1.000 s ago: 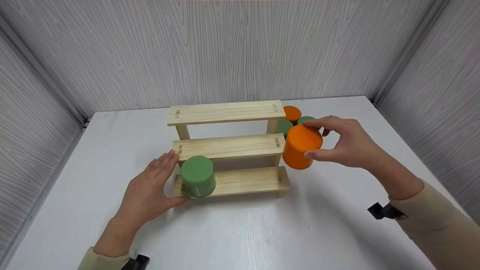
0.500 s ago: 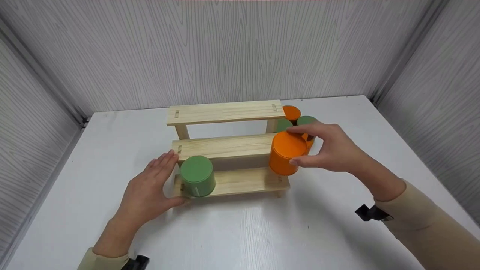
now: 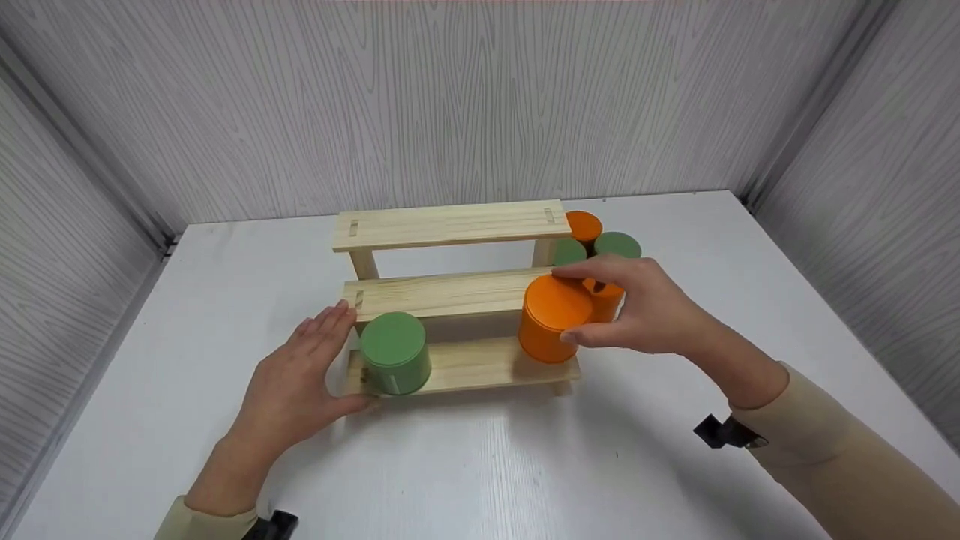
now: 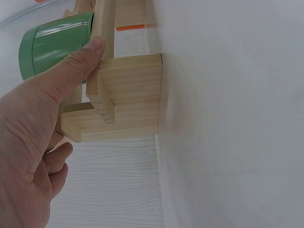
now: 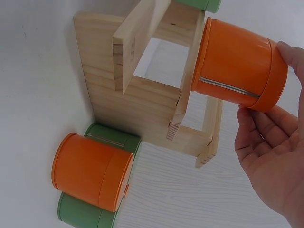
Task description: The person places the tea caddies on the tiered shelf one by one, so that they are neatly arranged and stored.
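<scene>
A: At the left edge of the rack [image 4: 130,83], left wrist cam: why the left hand [image 4: 26,133]?
B: Steadying, I'd guess; it's spread apart, just touching.
A: Right wrist?
B: Right hand [image 5: 280,164] pinches the orange can [image 5: 235,61] up top, probably freeing its base. Head cam: it's at the bottom step's [image 3: 472,364] right end; earlier, mostly past it.

Soft light fills the head view, with a pale sheen on the white tabletop [image 3: 450,472] and a diffuse shadow beside the beige fabric right sleeve [image 3: 817,442]. The 2 wrist views look dimmer, greyer; the glossy orange cylindrical tin [image 5: 232,59] appears fairly crisp.
</scene>
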Tool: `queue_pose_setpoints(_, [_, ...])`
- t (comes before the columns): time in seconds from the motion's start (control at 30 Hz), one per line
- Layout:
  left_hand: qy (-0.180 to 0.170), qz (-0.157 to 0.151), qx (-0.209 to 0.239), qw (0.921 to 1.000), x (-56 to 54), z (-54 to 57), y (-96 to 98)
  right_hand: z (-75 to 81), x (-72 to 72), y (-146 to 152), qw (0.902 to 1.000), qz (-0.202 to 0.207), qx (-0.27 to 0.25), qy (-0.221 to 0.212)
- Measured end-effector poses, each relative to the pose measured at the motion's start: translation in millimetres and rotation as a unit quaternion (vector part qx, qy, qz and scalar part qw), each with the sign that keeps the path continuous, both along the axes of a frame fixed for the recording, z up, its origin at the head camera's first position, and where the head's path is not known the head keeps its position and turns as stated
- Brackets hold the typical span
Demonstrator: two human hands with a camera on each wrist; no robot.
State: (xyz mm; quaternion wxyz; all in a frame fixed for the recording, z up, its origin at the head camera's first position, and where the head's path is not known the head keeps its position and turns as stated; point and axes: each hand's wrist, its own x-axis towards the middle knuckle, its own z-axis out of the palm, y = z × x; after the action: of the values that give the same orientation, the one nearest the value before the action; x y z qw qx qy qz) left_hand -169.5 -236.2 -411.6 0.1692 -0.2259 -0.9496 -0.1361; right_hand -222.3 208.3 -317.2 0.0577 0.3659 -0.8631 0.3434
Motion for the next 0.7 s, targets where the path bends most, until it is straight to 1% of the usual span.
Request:
queue_pose_setpoints(0.2, [0.0,0.002,0.002,1.0,0.6,-0.3,0.3,-2.3,3.8,-4.9,0.9999,0.011,-0.004,-0.004])
queue_pose_setpoints(0.4, [0.005,0.004,0.003,1.0,0.8,-1.6,-0.2,-7.0,3.6,-9.6,0.9995,0.027,-0.013,0.004])
queue_pose_setpoints(0.7, [0.013,0.0,0.008,0.9999,0.5,-2.2,-0.5,-12.9,1.7,-14.4,0.9989,0.043,-0.011,0.01])
